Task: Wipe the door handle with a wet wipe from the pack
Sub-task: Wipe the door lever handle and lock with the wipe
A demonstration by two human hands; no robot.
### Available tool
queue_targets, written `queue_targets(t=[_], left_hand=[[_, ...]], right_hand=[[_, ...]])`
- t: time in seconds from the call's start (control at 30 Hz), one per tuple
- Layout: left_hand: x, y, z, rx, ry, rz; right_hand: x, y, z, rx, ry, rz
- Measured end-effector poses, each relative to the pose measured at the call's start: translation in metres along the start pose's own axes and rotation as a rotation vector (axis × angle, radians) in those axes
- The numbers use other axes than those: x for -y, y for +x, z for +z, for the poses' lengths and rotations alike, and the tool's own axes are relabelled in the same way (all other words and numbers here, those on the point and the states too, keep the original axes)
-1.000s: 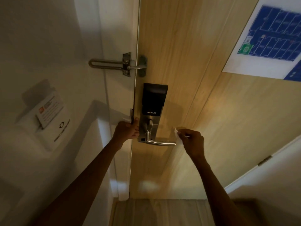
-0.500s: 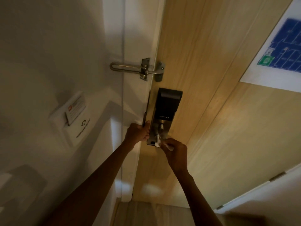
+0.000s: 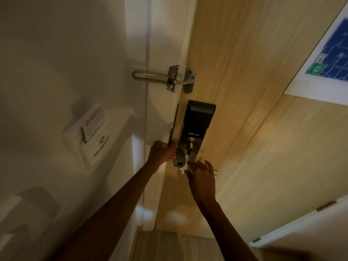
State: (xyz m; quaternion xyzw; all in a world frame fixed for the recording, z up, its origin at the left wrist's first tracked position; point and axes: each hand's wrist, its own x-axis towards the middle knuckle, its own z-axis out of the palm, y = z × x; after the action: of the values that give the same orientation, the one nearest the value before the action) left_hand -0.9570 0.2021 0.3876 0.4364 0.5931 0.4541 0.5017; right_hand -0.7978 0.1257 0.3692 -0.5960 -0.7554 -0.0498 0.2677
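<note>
A wooden door [image 3: 235,91] carries a black and silver smart lock [image 3: 197,125] with a metal lever handle; only the handle's tip [image 3: 216,173] shows past my fingers. My right hand [image 3: 202,178] is wrapped over the lever and presses a white wet wipe [image 3: 185,167] against it near the lock plate. My left hand [image 3: 162,152] grips the door's edge just left of the lock, thumb on the door face. The wipe pack is not in view.
A metal swing-bar door guard [image 3: 169,80] spans frame and door above the lock. A key-card holder [image 3: 90,132] with a card sits on the white wall at left. An evacuation plan [image 3: 327,59] hangs on the door at upper right. Wooden floor lies below.
My right hand brought the wipe from the lever's free end onto the lever and now covers most of it. The left hand stayed on the door's edge. The camera view shifted.
</note>
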Motion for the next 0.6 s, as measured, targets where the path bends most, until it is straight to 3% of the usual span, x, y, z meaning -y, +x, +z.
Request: queue_targets(t=[0.33, 0.6], left_hand=[[-0.002, -0.004, -0.001, 0.005, -0.018, 0.006], [0.000, -0.003, 0.000, 0.001, -0.036, -0.007]], right_hand=[[0.002, 0.003, 0.014, -0.019, -0.031, 0.091], [-0.012, -0.001, 0.020, -0.028, -0.153, -0.053]])
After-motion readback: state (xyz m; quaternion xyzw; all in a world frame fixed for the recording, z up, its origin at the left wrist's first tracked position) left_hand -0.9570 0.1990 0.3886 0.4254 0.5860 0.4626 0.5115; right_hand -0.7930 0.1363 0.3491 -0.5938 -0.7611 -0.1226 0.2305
